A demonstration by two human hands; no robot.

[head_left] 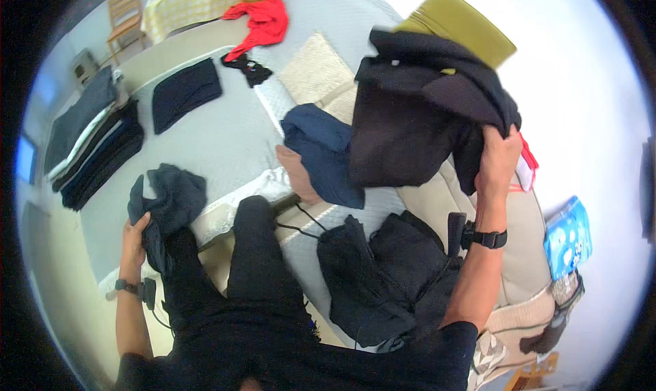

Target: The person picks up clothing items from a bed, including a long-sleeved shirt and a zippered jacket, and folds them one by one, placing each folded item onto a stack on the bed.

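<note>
My right hand (500, 155) grips the edge of a black garment (403, 131), which hangs in loose folds at the upper right; its exact kind is unclear. With my left hand (134, 241) I hold a crumpled dark grey garment (179, 196) above my left knee, the thumb lying over the cloth. A navy garment (321, 142) lies partly under the black one. Below, a heap of black clothing with a drawcord (383, 275) rests beside my right thigh.
Folded dark clothes are stacked (102, 142) at the far left, beside a single folded dark garment (186, 94). Red clothing (263, 22) lies farther back, near a beige cushion (318, 77). An olive cushion (465, 25) and a blue package (568, 237) are on the right.
</note>
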